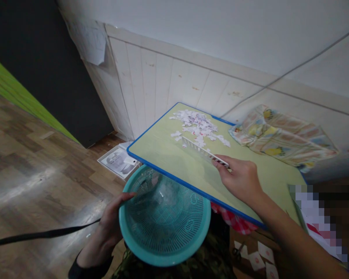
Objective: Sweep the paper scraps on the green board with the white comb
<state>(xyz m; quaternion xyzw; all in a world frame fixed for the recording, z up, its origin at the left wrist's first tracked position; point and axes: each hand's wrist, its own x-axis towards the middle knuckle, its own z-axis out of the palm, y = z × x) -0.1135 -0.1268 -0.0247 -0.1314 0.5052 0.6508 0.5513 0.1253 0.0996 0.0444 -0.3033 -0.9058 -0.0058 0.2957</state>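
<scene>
A teal plastic basket (165, 254) is tilted under the front edge of a yellow-green table (154, 143) with a blue rim. My left hand (113, 213) grips the basket's left rim, its thumb over the edge. Inside the basket lies some clear plastic (164, 193). My right hand (238, 174) is closed on the near end of a white slotted strip (202, 149), which is held over the tabletop. Just beyond the strip's far end is a heap of small white paper scraps (196, 124), some with red marks.
A patterned cloth (279, 135) lies at the table's back right against the white wall. Papers (314, 217) rest at its right end. A white box (118, 161) is on the floor at left. Scissors (237, 252) and cards (256, 260) lie below right.
</scene>
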